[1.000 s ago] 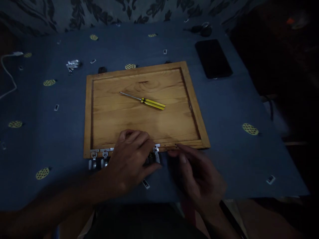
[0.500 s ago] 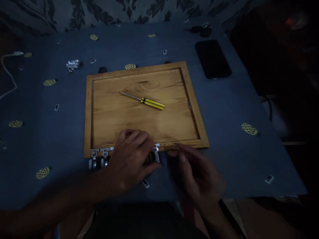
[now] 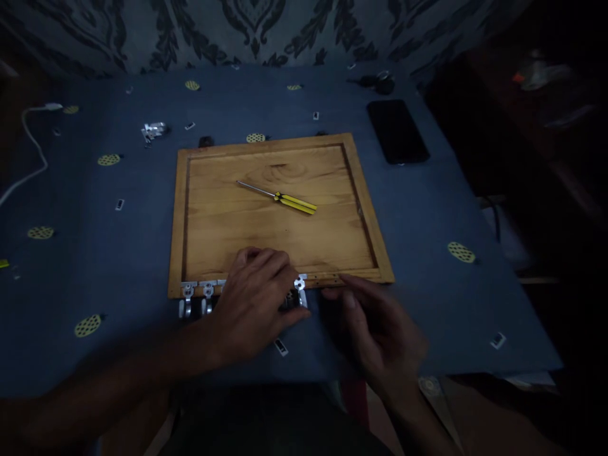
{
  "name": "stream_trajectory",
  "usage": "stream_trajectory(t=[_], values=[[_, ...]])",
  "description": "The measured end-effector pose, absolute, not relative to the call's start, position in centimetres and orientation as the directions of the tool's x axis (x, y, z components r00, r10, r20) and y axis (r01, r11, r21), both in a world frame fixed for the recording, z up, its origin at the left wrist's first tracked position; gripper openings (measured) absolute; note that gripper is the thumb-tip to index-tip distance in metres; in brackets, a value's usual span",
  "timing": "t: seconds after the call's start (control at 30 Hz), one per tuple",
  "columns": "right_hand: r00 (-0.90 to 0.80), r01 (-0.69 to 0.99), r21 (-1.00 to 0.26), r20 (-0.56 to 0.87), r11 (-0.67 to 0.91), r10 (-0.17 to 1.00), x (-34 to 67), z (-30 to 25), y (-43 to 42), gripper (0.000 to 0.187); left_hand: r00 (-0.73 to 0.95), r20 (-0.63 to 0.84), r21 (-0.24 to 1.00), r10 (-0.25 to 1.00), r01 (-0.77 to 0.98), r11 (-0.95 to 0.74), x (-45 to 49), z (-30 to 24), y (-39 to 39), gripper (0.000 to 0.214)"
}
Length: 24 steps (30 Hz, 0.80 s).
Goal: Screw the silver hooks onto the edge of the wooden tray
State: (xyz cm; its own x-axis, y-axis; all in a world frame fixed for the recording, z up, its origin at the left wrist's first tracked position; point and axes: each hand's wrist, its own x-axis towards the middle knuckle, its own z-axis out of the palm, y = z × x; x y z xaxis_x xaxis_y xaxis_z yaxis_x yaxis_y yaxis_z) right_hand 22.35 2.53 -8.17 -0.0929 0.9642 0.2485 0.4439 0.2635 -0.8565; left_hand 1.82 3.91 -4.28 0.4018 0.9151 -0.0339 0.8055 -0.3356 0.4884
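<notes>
A framed wooden board (image 3: 275,244) lies on the blue cloth, with silver metal hooks (image 3: 208,291) along its near edge. My left hand (image 3: 259,304) rests over that edge, its fingers curled down and its thumb against a metal hook (image 3: 299,285); the hand hides the hooks beneath it. To its right, my right hand (image 3: 384,326) has thumb and index finger closed together at the edge, beside small dark holes (image 3: 327,280). What sits between those fingertips is too small to make out. A yellow-handled screwdriver (image 3: 297,204) lies across the board.
Beyond the board's far left corner is a small pile of metal hooks (image 3: 154,131). A black phone or tablet (image 3: 398,132) lies at the far right, near dark keys or a cord (image 3: 380,82). A white cable (image 3: 35,139) runs along the left side.
The camera view has shifted a little, showing more of the wall. Both hands keep their places at the board's near edge, and the screwdriver has not moved on the board.
</notes>
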Motion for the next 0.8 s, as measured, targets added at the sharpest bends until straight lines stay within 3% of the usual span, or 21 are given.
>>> stream_trajectory(t=[0.2,0.3,0.47,0.53,0.67,0.8], values=[[-0.094,0.468,-0.832,0.289,0.299,0.953,22.2,-6.9,4.3,0.023,0.403,-0.054,0.488,0.913,0.809,-0.328,1.7,-4.3,4.1,0.039],[-0.209,0.474,-0.787,0.337,0.396,0.918,21.8,-5.9,6.6,0.025,0.391,-0.074,0.487,0.917,0.817,-0.309,1.9,-4.3,4.0,0.043],[-0.539,0.397,-0.600,0.461,0.695,0.705,19.2,-5.0,12.1,0.027,0.403,-0.099,0.490,0.910,0.816,-0.308,2.2,-4.7,4.3,0.050],[-0.620,0.349,-0.513,0.501,0.784,0.604,17.3,-5.0,14.3,0.025,0.403,-0.063,0.504,0.913,0.802,-0.319,2.2,-5.4,4.6,0.067],[-0.708,0.319,-0.444,0.476,0.837,0.522,13.2,-5.1,17.1,0.027,0.411,-0.038,0.526,0.911,0.783,-0.331,2.5,-7.6,5.1,0.066],[-0.789,0.334,-0.360,0.399,0.871,0.467,9.6,-5.2,18.2,0.027,0.406,-0.006,0.456,0.914,0.815,-0.359,3.2,-10.4,5.9,0.062]])
